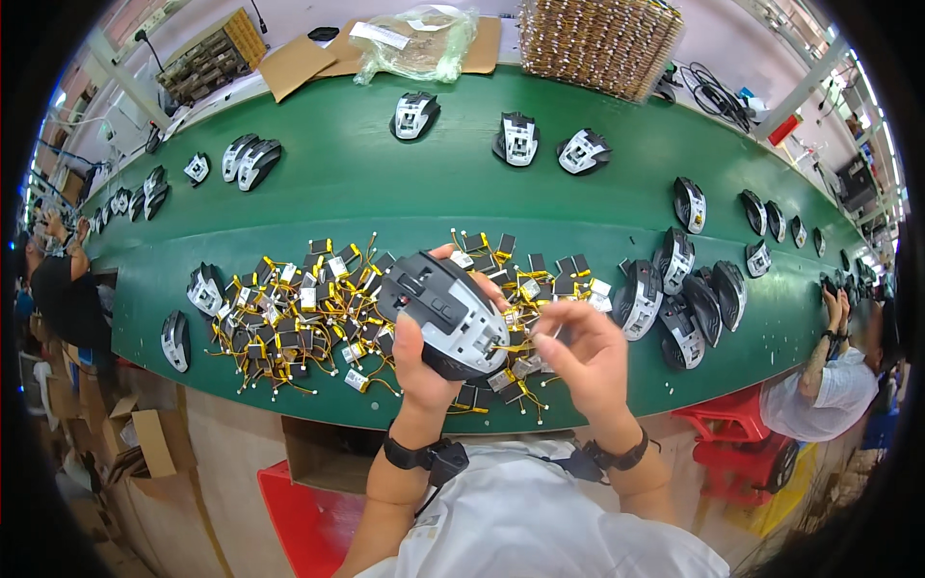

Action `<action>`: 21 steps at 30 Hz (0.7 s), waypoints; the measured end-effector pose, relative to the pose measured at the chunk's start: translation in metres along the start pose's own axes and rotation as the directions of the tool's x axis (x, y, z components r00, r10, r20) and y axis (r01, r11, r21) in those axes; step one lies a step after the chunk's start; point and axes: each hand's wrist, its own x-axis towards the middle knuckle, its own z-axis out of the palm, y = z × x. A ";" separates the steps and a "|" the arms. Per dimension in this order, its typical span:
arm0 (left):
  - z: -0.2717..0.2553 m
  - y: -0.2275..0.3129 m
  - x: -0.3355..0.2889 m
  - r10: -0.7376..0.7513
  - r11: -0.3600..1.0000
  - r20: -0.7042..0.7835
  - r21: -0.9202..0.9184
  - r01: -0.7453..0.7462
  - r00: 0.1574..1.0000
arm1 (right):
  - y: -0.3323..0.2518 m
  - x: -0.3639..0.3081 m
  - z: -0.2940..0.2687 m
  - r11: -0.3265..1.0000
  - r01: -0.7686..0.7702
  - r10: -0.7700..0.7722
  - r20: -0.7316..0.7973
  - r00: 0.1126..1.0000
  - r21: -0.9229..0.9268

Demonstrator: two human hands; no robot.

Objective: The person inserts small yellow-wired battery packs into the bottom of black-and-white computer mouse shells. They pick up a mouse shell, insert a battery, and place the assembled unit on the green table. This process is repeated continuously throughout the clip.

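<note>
A half-built computer mouse [445, 313], black with a silver-grey panel, is held above the table. My left hand [424, 366] is closed around it, thumb on the near side and fingers showing beyond the far side. Thin yellow wires [517, 347] stick out of the mouse's right end. Beside that end is my right hand [588, 361], its thumb and fingers drawn together close to the wires. Whatever they pinch is too small to make out. Beneath both hands spreads a loose pile of small battery packs [289, 323] with yellow tape and wired connectors.
Several mouse shells [682, 332] cluster right of the pile; more [415, 117] stand along the green table [337, 193]. At the back are a tall stack of trays [597, 48], cardboard and a plastic bag [419, 43]. Co-workers sit at the left and right [829, 385].
</note>
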 end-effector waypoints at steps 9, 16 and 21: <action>0.008 -0.002 -0.003 -0.048 0.999 -0.056 -0.013 0.048 0.997 | -0.008 0.003 0.018 0.938 0.115 -0.075 -0.132 0.988 0.328; 0.015 -0.004 -0.007 -0.075 0.997 -0.066 0.005 0.076 0.995 | -0.011 0.004 0.020 0.940 0.097 -0.059 -0.125 0.990 0.327; 0.015 -0.003 -0.006 -0.074 0.997 -0.084 -0.016 0.073 0.994 | -0.030 -0.001 0.017 0.982 0.105 -0.097 0.059 0.993 -0.155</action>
